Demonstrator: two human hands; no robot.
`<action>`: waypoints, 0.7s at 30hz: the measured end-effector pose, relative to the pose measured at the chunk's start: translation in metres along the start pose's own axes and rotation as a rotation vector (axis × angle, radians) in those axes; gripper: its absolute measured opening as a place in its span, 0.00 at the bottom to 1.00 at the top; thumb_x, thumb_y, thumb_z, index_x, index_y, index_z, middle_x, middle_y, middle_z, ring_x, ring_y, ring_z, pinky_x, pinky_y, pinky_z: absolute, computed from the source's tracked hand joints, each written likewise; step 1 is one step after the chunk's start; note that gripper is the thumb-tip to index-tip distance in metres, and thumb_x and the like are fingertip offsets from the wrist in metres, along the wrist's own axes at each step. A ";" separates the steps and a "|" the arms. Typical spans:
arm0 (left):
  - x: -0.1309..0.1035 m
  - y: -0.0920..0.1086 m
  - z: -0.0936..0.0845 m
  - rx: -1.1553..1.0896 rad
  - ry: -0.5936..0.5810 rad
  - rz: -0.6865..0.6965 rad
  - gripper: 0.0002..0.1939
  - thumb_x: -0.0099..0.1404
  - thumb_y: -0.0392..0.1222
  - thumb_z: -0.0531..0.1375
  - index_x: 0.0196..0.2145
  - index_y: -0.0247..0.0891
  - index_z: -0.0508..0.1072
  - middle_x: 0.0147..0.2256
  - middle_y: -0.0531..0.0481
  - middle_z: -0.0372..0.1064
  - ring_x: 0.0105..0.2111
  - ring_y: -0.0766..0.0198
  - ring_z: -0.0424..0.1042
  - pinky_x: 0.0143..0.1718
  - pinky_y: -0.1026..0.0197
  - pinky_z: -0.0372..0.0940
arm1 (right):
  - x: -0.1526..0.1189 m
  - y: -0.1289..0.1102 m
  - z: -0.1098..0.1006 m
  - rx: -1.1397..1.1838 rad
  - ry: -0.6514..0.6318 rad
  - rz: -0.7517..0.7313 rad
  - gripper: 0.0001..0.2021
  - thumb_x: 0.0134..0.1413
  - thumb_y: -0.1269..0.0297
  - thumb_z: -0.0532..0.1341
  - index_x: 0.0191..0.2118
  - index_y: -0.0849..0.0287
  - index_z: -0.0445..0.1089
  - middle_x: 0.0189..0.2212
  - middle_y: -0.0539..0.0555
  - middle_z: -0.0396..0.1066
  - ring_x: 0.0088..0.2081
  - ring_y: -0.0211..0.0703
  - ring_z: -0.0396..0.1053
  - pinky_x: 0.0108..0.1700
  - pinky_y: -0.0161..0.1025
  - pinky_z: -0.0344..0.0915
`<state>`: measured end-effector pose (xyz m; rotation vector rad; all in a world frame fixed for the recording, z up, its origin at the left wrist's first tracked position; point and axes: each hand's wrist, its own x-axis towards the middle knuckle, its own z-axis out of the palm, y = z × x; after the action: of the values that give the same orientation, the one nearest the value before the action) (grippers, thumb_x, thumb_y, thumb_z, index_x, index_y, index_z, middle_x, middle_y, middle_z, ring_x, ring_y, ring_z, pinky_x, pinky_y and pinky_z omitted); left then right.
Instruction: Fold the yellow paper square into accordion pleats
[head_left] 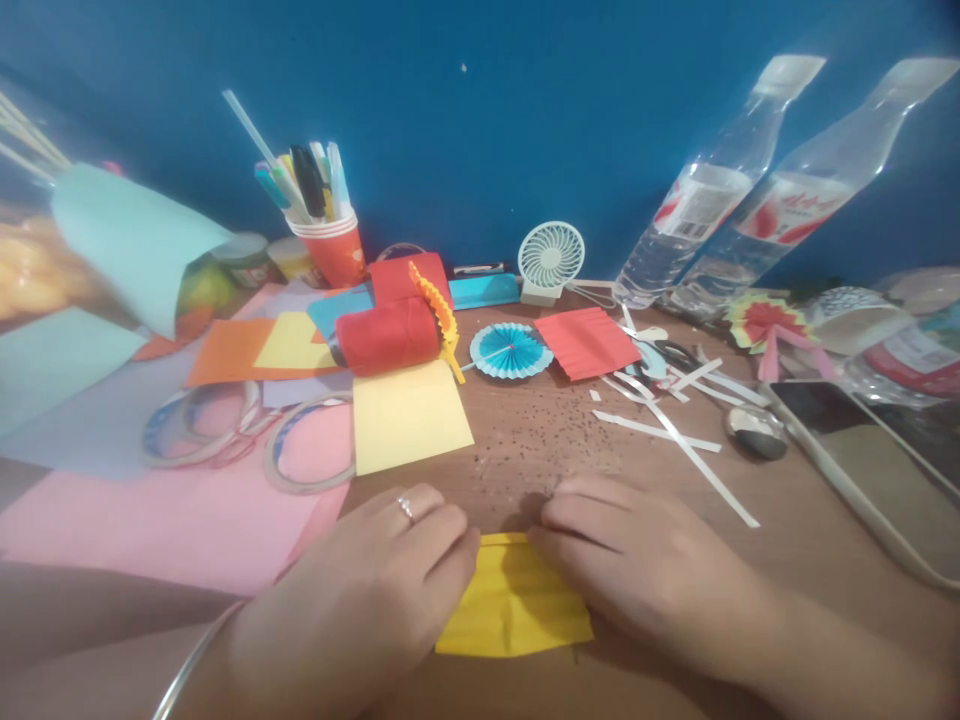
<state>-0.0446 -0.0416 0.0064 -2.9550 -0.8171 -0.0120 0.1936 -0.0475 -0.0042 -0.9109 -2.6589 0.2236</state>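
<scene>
A sheet of yellow paper (517, 600) with crosswise creases lies on the table in front of me, its far edge folded into a narrow strip. My left hand (375, 570), wearing a ring, pinches the far left corner. At the far right corner, my right hand (630, 560) has its fingers curled over the same fold. The fingertips partly hide both corners. Just beyond the hands lie a pale yellow square of paper (411, 418) and a scatter of dark specks. A blue pleated paper rosette (511, 350) and a creased red paper (588, 343) sit farther back.
Rolls of tape (311, 440) rest on pink paper (187, 525) at left. A red roll (390, 335), a cup of pens (330, 250) and a small fan (551, 260) stand behind. At right are paper strips (697, 455), a phone (870, 470) and water bottles (705, 200).
</scene>
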 end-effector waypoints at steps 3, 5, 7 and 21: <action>0.001 0.005 -0.004 0.057 0.009 0.040 0.18 0.56 0.25 0.49 0.41 0.35 0.70 0.35 0.45 0.67 0.31 0.55 0.65 0.24 0.56 0.63 | 0.000 -0.002 -0.002 -0.005 -0.001 -0.012 0.11 0.58 0.74 0.50 0.33 0.61 0.69 0.29 0.56 0.68 0.33 0.42 0.63 0.35 0.38 0.62; 0.003 0.005 -0.005 0.055 0.013 0.030 0.18 0.56 0.24 0.48 0.40 0.34 0.70 0.35 0.45 0.67 0.32 0.55 0.66 0.24 0.56 0.64 | 0.001 -0.002 -0.001 0.019 -0.007 0.000 0.11 0.58 0.74 0.50 0.34 0.61 0.69 0.30 0.56 0.68 0.34 0.42 0.63 0.35 0.39 0.62; 0.003 0.005 -0.005 0.036 0.011 0.017 0.18 0.56 0.24 0.48 0.41 0.35 0.70 0.35 0.45 0.68 0.32 0.55 0.67 0.24 0.56 0.64 | 0.001 -0.003 0.000 0.053 -0.011 0.017 0.11 0.58 0.75 0.50 0.34 0.62 0.69 0.31 0.56 0.68 0.33 0.42 0.63 0.35 0.39 0.62; 0.004 0.005 -0.009 0.092 -0.013 0.117 0.18 0.52 0.24 0.48 0.35 0.35 0.71 0.30 0.45 0.68 0.26 0.57 0.65 0.21 0.58 0.60 | -0.001 -0.002 0.001 0.025 -0.058 0.015 0.13 0.58 0.76 0.48 0.26 0.61 0.64 0.27 0.53 0.64 0.29 0.40 0.57 0.29 0.37 0.55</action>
<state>-0.0387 -0.0448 0.0148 -2.9129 -0.6275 0.0503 0.1928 -0.0500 -0.0048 -0.9309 -2.6968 0.2907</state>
